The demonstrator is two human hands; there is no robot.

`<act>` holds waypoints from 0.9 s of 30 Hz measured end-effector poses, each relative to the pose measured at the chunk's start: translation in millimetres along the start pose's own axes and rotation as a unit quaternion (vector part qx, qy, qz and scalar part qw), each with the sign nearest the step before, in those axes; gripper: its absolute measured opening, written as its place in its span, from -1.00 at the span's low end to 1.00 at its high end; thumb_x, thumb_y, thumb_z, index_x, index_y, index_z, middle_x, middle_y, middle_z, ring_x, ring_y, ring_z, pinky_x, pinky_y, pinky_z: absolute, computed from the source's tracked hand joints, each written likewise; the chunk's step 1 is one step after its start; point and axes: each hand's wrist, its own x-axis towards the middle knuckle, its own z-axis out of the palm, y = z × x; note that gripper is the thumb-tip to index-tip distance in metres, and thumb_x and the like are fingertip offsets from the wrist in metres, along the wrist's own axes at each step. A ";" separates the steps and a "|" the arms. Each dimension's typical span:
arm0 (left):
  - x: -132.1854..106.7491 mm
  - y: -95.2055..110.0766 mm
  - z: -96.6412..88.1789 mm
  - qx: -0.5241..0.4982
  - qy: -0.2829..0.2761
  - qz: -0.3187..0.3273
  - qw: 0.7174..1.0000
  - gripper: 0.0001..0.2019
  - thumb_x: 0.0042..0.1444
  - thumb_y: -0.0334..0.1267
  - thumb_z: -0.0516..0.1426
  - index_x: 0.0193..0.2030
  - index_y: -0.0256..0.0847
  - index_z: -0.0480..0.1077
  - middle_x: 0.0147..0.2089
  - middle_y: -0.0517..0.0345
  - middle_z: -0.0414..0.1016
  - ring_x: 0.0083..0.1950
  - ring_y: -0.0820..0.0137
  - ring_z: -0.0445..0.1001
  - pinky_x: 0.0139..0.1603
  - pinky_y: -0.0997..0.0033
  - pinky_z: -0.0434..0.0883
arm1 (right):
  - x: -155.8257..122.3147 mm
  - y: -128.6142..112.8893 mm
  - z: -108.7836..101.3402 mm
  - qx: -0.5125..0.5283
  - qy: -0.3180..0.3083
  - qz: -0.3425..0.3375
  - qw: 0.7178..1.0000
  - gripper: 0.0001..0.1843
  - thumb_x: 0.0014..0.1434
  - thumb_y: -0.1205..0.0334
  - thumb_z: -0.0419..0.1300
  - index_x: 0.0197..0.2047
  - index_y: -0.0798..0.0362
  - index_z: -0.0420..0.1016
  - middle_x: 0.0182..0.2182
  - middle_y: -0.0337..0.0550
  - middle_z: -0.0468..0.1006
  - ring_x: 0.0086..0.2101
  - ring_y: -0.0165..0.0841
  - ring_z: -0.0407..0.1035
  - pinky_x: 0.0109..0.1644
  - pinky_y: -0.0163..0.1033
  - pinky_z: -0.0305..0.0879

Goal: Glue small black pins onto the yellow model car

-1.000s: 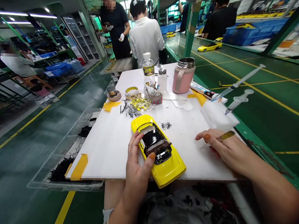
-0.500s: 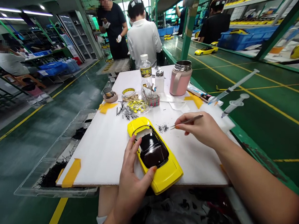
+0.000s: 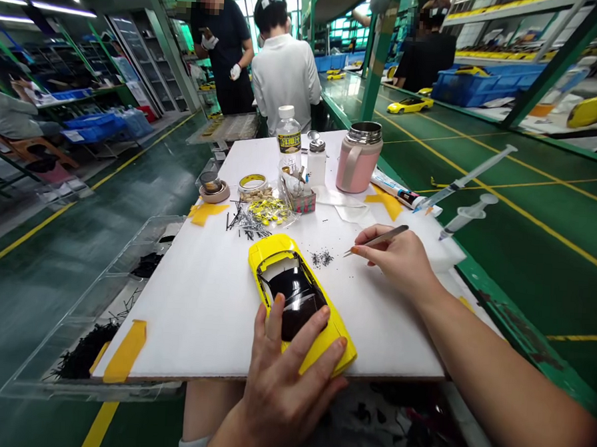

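Note:
A yellow model car body [image 3: 271, 249] with a black glossy roof lies at a slant near the table's front edge. Over its near end my left hand [image 3: 288, 370] is spread, fingertips on the roof and right side, holding the body against the table; its palm hides part of the car. My right hand [image 3: 394, 255] pinches metal tweezers [image 3: 385, 236], their tips just above the white table top, right of a small pile of tiny black bits [image 3: 321, 258]. Nothing can be made out between the tips.
Behind the car are a bag of small yellow parts [image 3: 269, 212], black sticks, tape rolls [image 3: 253, 183], a bottle [image 3: 289, 139], a pump dispenser [image 3: 316, 161] and a pink mug [image 3: 358, 160]. Syringes [image 3: 468, 176] stand at right. A clear tray [image 3: 89, 292] sits at left. People work beyond.
My left hand has shifted from the car's left side to over its near end. The car appears slightly further left and turned a little. My right hand still holds the tweezers beside the pile.

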 end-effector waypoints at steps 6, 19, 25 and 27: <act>-17.6 -27.7 -19.3 0.017 0.009 -0.002 1.000 -0.51 0.05 -0.21 0.44 0.11 -0.25 0.51 0.38 -0.25 0.26 0.53 -0.38 -0.01 0.41 -0.51 0.13 | -0.7 3.6 5.8 -0.005 -0.008 -0.026 1.000 -0.69 -0.05 0.01 0.37 -0.37 0.10 0.61 -0.47 -0.11 0.59 -0.55 -0.34 0.39 -0.50 -0.26 0.31; -39.3 -44.4 -21.2 -0.203 0.126 -0.223 0.945 -0.59 0.34 0.10 0.15 0.10 -0.17 0.52 0.35 -0.19 0.35 0.51 -0.13 0.13 0.43 -0.27 0.20 | -11.5 -1.9 25.0 0.065 -0.088 -0.127 0.986 -0.86 0.09 0.17 0.40 -0.35 0.09 0.68 -0.40 -0.12 0.62 -0.48 -0.37 0.42 -0.49 -0.30 0.36; -37.8 -42.4 -19.4 -0.198 0.157 -0.246 0.936 -0.77 0.38 -0.09 0.15 -0.03 -0.16 0.53 0.22 -0.07 0.45 0.42 0.04 0.29 0.38 -0.03 0.32 | -11.6 2.7 26.7 0.053 -0.088 -0.120 0.988 -0.87 0.13 0.19 0.39 -0.32 0.08 0.69 -0.38 -0.13 0.62 -0.49 -0.36 0.42 -0.46 -0.25 0.36; -37.6 -42.1 -19.7 -0.192 0.158 -0.246 0.937 -0.81 0.38 -0.13 0.16 -0.05 -0.16 0.53 0.19 -0.06 0.47 0.40 0.06 0.31 0.36 -0.01 0.34 | -12.2 3.8 27.1 0.039 -0.088 -0.119 0.988 -0.87 0.14 0.19 0.38 -0.32 0.08 0.69 -0.37 -0.13 0.63 -0.49 -0.36 0.42 -0.44 -0.23 0.36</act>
